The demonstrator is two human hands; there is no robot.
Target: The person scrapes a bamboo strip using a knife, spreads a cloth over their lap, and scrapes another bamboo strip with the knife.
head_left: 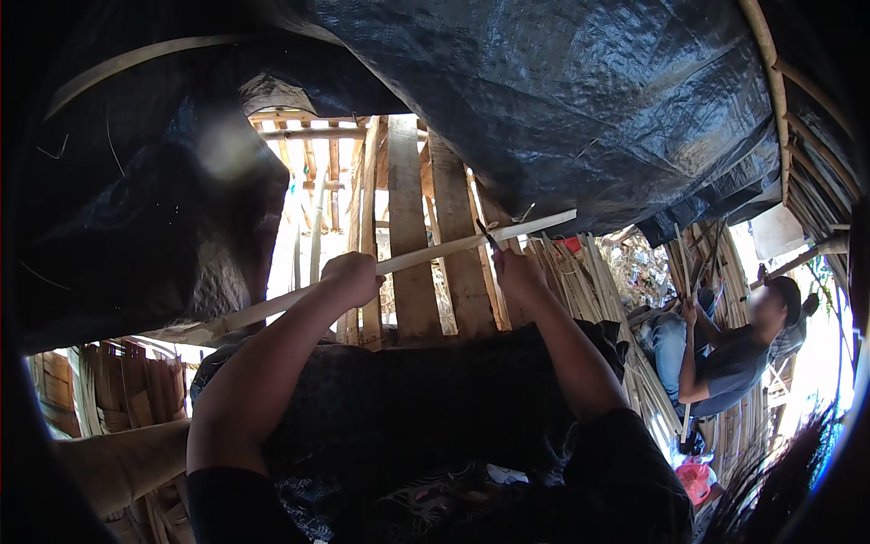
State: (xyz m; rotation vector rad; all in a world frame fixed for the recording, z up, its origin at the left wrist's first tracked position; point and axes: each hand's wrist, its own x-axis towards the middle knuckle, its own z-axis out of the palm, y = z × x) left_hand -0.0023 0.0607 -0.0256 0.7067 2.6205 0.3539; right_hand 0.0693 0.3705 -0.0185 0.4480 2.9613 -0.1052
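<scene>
A long pale bamboo strip runs slantwise in front of me, its right end higher than its left. My left hand is closed round the strip near its middle. In my right hand is a knife with a dark, narrow blade. That blade crosses the strip, seemingly against it, and a thin curl or sliver stands up beside it. The fingers of my right hand are wrapped round the handle, which is mostly hidden. Dark cloth covers my lap below the strip.
Black plastic sheeting hangs low overhead and at the left. Upright wooden slats stand ahead. Many bamboo strips lean at the right, where another person sits holding a strip. A red bag lies at lower right.
</scene>
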